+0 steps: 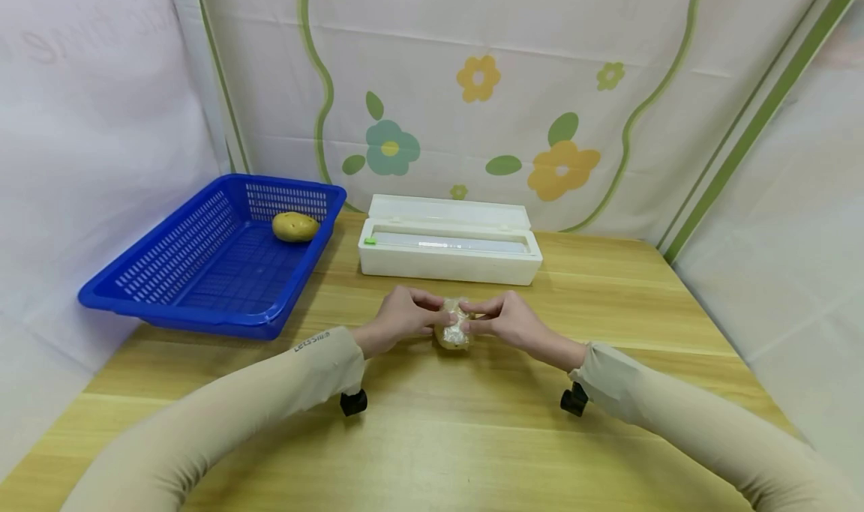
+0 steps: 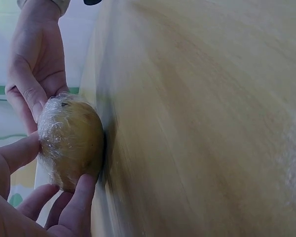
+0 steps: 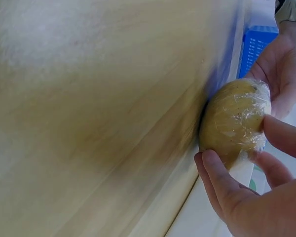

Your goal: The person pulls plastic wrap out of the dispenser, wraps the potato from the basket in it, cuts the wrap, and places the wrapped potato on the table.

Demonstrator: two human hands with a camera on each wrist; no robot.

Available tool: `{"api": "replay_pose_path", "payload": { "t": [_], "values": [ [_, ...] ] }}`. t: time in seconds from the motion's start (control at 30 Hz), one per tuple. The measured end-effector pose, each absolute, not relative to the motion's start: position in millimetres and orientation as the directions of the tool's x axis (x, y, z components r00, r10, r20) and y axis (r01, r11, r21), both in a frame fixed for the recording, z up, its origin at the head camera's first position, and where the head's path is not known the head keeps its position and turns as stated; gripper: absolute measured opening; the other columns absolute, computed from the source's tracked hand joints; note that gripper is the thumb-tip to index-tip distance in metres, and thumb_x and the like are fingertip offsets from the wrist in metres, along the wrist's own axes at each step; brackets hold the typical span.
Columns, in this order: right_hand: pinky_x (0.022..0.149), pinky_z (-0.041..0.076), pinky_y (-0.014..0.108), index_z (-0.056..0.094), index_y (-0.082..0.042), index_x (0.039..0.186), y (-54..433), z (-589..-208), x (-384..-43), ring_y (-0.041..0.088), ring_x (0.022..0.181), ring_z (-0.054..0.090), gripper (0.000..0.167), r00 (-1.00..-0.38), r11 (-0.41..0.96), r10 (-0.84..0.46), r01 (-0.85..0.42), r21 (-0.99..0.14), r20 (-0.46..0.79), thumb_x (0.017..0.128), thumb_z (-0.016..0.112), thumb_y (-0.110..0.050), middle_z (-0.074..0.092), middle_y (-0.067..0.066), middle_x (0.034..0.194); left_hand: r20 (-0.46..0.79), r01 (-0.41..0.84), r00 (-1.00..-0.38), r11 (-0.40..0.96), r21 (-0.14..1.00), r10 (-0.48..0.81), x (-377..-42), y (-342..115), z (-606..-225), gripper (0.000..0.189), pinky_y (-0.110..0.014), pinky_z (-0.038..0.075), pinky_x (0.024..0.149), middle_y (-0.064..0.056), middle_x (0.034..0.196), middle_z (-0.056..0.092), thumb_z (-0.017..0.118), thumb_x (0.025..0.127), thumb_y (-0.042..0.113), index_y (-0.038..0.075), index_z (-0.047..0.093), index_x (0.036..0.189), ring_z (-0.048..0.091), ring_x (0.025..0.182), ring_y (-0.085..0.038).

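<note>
A potato (image 1: pixel 454 335) in clear, wrinkled plastic film lies on the wooden table, between both hands. From its left side my left hand (image 1: pixel 403 318) grips it, thumb on the film and fingers around the lower side. My right hand (image 1: pixel 514 321) holds the opposite side, its thumb and fingertips on the film. In the left wrist view the film on the potato (image 2: pixel 71 143) is bunched and creased on top. The right wrist view shows the film stretched more smoothly over the side of the potato (image 3: pixel 234 123).
Behind the hands stands a white box (image 1: pixel 451 263) with its lid raised, a film roll (image 1: pixel 448 242) and a green slider (image 1: pixel 370 241) inside. To the left is a blue plastic basket (image 1: pixel 202 318) with an unwrapped potato (image 1: pixel 295 227) in it. A flowered curtain hangs behind the table.
</note>
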State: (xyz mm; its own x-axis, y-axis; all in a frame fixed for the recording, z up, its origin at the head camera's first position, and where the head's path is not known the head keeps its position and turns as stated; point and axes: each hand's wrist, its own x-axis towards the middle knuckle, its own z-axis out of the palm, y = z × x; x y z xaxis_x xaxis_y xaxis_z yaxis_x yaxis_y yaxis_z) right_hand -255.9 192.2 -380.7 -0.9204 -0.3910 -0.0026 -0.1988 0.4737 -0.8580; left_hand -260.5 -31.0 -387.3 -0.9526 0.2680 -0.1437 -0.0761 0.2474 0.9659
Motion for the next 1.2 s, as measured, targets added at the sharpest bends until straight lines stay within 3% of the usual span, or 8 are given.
{"api": "replay_pose_path", "payload": {
  "t": [0.27, 0.37, 0.47, 0.63, 0.73, 0.87, 1.0, 1.2],
  "values": [
    [0.073, 0.052, 0.025, 0.069, -0.008, 0.121, 192.6, -380.7, -254.9, 0.021, 0.101, 0.064, 0.042, -0.908, 0.450, -0.419, -0.215, -0.867, 0.008, 0.084, 0.081, -0.023, 0.060, 0.006, 0.130, -0.112, -0.018, -0.948, 0.298, 0.954, 0.299, -261.0, -33.8, -390.0, 0.049, -0.034, 0.057, 0.075, -0.005, 0.114, 0.066, 0.086, 0.078, 0.031, 0.006, 0.071, 0.117, 0.066, 0.094, -0.018],
    [0.067, 0.054, 0.028, 0.069, -0.010, 0.123, 193.9, -380.5, -254.0, 0.017, 0.079, 0.065, 0.042, -0.898, 0.464, -0.440, -0.230, -0.855, 0.003, 0.085, 0.080, -0.025, 0.062, 0.004, 0.129, -0.102, 0.003, -0.939, 0.304, 0.953, 0.329, -261.8, -37.0, -391.4, 0.044, -0.035, 0.057, 0.075, -0.004, 0.114, 0.066, 0.082, 0.082, 0.031, 0.007, 0.071, 0.117, 0.067, 0.092, -0.019],
    [0.062, 0.055, 0.036, 0.067, -0.009, 0.126, 196.7, -378.6, -253.8, 0.025, 0.065, 0.064, 0.041, -0.892, 0.458, -0.453, -0.235, -0.857, 0.003, 0.089, 0.076, -0.024, 0.067, 0.009, 0.119, -0.069, 0.058, -0.926, 0.321, 0.945, 0.370, -263.5, -42.4, -391.7, 0.040, -0.036, 0.057, 0.075, -0.005, 0.115, 0.066, 0.074, 0.090, 0.032, 0.007, 0.069, 0.121, 0.068, 0.090, -0.022],
    [0.077, 0.056, 0.047, 0.065, -0.006, 0.129, 206.5, -373.4, -253.2, 0.034, 0.099, 0.067, 0.040, -0.865, 0.427, -0.467, -0.401, -0.811, 0.182, 0.092, 0.072, -0.019, 0.063, 0.015, 0.127, 0.142, 0.355, -0.868, 0.394, 0.848, 0.476, -267.7, -58.3, -384.7, 0.038, -0.034, 0.056, 0.075, -0.005, 0.123, 0.064, 0.067, 0.096, 0.031, 0.008, 0.066, 0.127, 0.067, 0.097, -0.022],
    [0.088, 0.052, 0.047, 0.068, -0.007, 0.126, 215.3, -374.4, -254.3, 0.031, 0.117, 0.058, 0.041, -0.756, 0.440, -0.532, -0.631, -0.638, 0.381, 0.087, 0.077, -0.015, 0.056, 0.012, 0.137, 0.288, 0.552, -0.765, 0.355, 0.754, 0.576, -271.5, -68.4, -380.1, 0.039, -0.035, 0.055, 0.080, -0.005, 0.125, 0.063, 0.072, 0.092, 0.023, 0.007, 0.066, 0.127, 0.064, 0.104, -0.026],
    [0.087, 0.051, 0.048, 0.070, -0.004, 0.120, 222.6, -378.2, -264.3, 0.034, 0.118, 0.055, 0.048, -0.447, 0.373, -0.678, -0.893, -0.250, 0.584, 0.075, 0.086, -0.006, 0.058, 0.016, 0.132, 0.387, 0.751, -0.594, 0.314, 0.580, 0.705, -276.8, -75.7, -378.1, 0.046, -0.036, 0.053, 0.086, -0.007, 0.123, 0.062, 0.080, 0.084, 0.015, 0.005, 0.065, 0.127, 0.060, 0.108, -0.027],
    [0.084, 0.053, 0.044, 0.069, -0.003, 0.120, 223.3, -381.5, -272.9, 0.034, 0.112, 0.058, 0.057, -0.203, 0.286, -0.775, -0.957, 0.045, 0.598, 0.067, 0.091, -0.008, 0.059, 0.019, 0.127, 0.385, 0.875, -0.459, 0.335, 0.349, 0.800, -280.0, -73.9, -382.2, 0.052, -0.032, 0.048, 0.093, -0.006, 0.124, 0.060, 0.083, 0.081, 0.013, 0.006, 0.064, 0.128, 0.057, 0.113, -0.020],
    [0.084, 0.054, 0.042, 0.069, -0.005, 0.121, 220.2, -383.5, -274.1, 0.030, 0.111, 0.060, 0.058, -0.135, 0.226, -0.837, -0.968, 0.110, 0.530, 0.067, 0.091, -0.011, 0.061, 0.018, 0.125, 0.390, 0.925, -0.380, 0.338, 0.174, 0.839, -281.5, -68.8, -392.1, 0.051, -0.030, 0.048, 0.092, -0.007, 0.124, 0.058, 0.082, 0.081, 0.014, 0.007, 0.063, 0.128, 0.057, 0.112, -0.019]
  ]
}}
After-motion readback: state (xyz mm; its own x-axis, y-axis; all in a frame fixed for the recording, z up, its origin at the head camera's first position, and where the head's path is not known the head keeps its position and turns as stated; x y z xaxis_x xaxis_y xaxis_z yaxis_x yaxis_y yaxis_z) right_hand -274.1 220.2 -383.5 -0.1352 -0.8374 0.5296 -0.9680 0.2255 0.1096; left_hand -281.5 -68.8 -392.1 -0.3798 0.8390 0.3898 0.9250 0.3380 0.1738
